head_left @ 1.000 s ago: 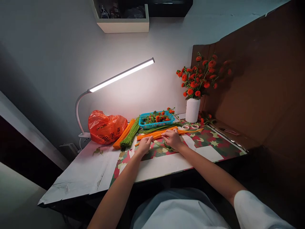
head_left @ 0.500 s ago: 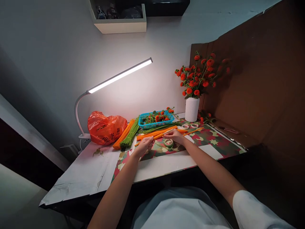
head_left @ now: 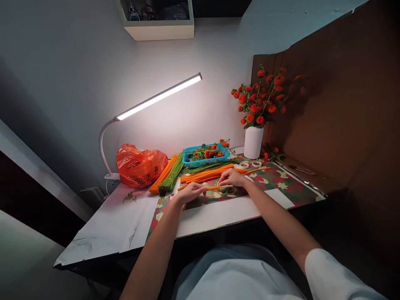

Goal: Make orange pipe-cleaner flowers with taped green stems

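My left hand (head_left: 191, 193) pinches one end of a thin pale stick (head_left: 229, 186) that lies level between both hands. An orange pipe cleaner (head_left: 212, 188) is wrapped around its middle. Fingers of my right hand (head_left: 233, 178) are closed on the pipe cleaner beside the stick's bare right end. Just beneath, a green tape roll (head_left: 223, 192) is partly hidden. Behind my hands lie loose orange pipe cleaners (head_left: 203, 175), with a bundle of green ones (head_left: 171, 175) to their left.
A blue basket (head_left: 203, 161) holds small orange flowers on green stems. To its right stand a white vase (head_left: 253, 142) of similar flowers and white tape rolls (head_left: 244, 165). An orange plastic bag (head_left: 140, 166) sits left, under a lit desk lamp (head_left: 159, 96).
My right hand has shifted slightly, bringing the stick level and in front of the green tape roll. More of the stick's bare right end shows. The camera view has moved a little.
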### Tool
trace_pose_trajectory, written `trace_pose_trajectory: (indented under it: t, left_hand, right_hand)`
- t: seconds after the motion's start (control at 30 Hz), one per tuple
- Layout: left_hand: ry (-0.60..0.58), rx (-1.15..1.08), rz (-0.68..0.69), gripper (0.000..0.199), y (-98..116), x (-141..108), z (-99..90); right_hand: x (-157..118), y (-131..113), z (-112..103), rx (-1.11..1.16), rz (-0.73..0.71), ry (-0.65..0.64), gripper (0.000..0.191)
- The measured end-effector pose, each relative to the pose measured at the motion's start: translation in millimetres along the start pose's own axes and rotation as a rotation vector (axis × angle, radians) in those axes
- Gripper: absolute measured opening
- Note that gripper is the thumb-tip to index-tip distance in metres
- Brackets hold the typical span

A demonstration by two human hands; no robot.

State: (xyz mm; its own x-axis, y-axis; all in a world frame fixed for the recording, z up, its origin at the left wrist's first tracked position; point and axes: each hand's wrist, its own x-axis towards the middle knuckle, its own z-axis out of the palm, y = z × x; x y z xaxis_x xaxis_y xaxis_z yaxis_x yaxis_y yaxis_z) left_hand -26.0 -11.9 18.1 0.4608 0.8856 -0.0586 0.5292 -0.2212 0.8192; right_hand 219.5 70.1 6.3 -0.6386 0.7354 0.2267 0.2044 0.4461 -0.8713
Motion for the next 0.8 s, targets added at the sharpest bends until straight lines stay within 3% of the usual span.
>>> trace_pose_trajectory:
  t: [0.3,0.53,0.8]
  left_hand:
    - [0.164,0.091,-0.033,0.058,1,3,2.5]
    - [0.215,0.039,-0.061,0.053,-1,4,3.0]
    - [0.322,0.074,-0.090,0.049,2,6,6.4]
  right_hand:
    - [-4,-12,12,-0.362,-0.236,0.255,0.022]
    - [-7,-20,18,-0.538,-0.261,0.352,0.028]
    - [-7,-22,19,-0.628,-0.256,0.372,0.025]
